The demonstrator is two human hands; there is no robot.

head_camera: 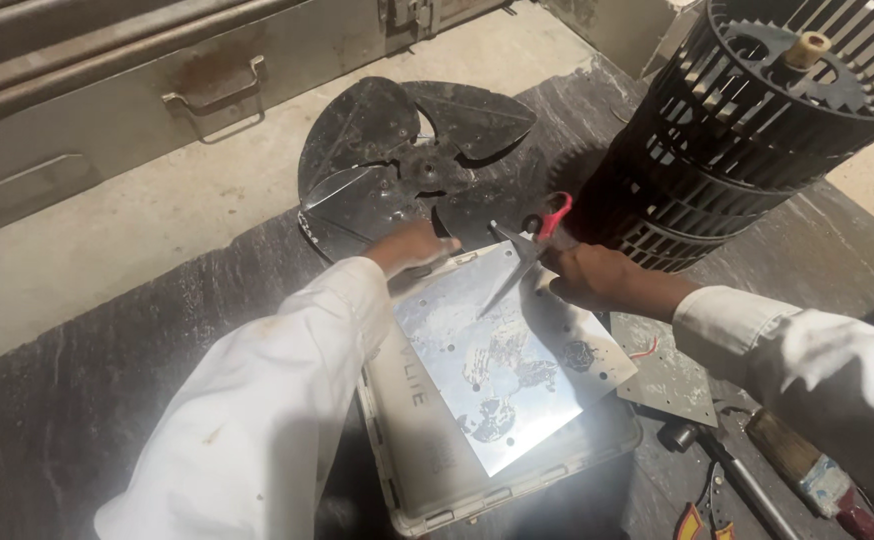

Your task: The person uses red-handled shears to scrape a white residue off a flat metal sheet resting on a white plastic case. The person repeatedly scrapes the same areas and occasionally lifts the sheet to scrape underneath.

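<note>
Gripping a pair of red-handled scissors [527, 245], the right hand [597, 278] sits closed around the handles at the far right edge of a shiny metal sheet [507, 360], with the blades open and pointing down and left over the sheet's upper part. That sheet lies flat on a pale grey plastic casing [427, 440], which rests on the dark stone floor [107, 400]. The right forearm, in a white sleeve, comes in from the right side, nearly level.

The left hand [415, 245] is at the sheet's far left corner, fingers curled down and pressed onto its edge; whether it pinches the metal or only holds it flat cannot be told. The left arm reaches forward from the lower left, its white sleeve crossing the casing.

Just beyond the left hand lies a dark metal fan blade [407, 160]. A black cylindrical blower wheel [747, 130] stands close behind the right hand. A smaller perforated plate [672, 385] lies right of the sheet, with a wooden-handled tool [807, 470] nearby.
</note>
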